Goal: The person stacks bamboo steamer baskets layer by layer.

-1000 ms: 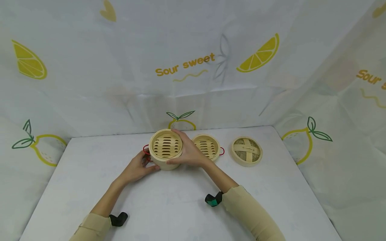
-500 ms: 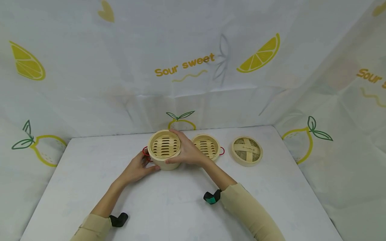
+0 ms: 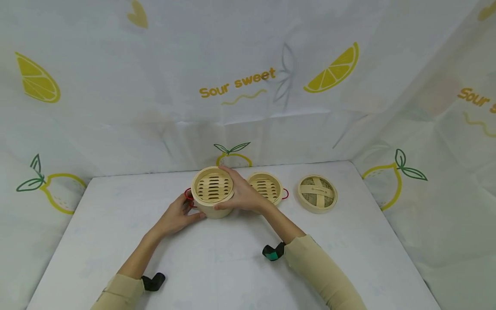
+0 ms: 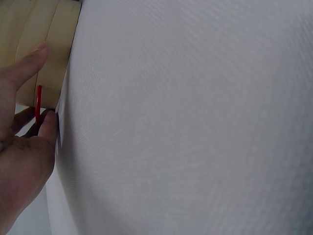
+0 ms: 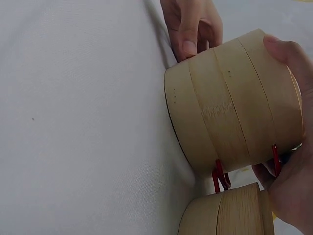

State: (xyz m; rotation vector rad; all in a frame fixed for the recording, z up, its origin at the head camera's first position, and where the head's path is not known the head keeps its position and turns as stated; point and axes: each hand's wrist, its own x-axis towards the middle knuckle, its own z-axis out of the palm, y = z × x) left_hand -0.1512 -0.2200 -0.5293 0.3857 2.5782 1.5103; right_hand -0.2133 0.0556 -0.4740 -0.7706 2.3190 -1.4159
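Note:
Two round bamboo steamer baskets are stacked on the white table. The upper steamer basket [image 3: 212, 187] has a slatted floor facing up. My right hand [image 3: 245, 194] grips it from the right, thumb at the near rim and fingers round the far side. Under it sits the lower steamer basket [image 3: 218, 214], partly covered. At the left, my left hand [image 3: 176, 218] holds the lower basket, thumb on the near wall. Its other fingers are beside a red handle [image 4: 39, 100] in the left wrist view. The right wrist view shows the stacked walls [image 5: 220, 107] side-on.
A third steamer basket [image 3: 267, 189] with a red handle stands right of the stack, partly behind my right hand. Farther right lies a woven bamboo lid [image 3: 317, 193]. A white cloth backdrop [image 3: 155, 86] with lemon prints rises behind the table [image 3: 224, 267].
The upper basket shifts slightly left and then a little back right, with my right hand on it. My left hand keeps its place.

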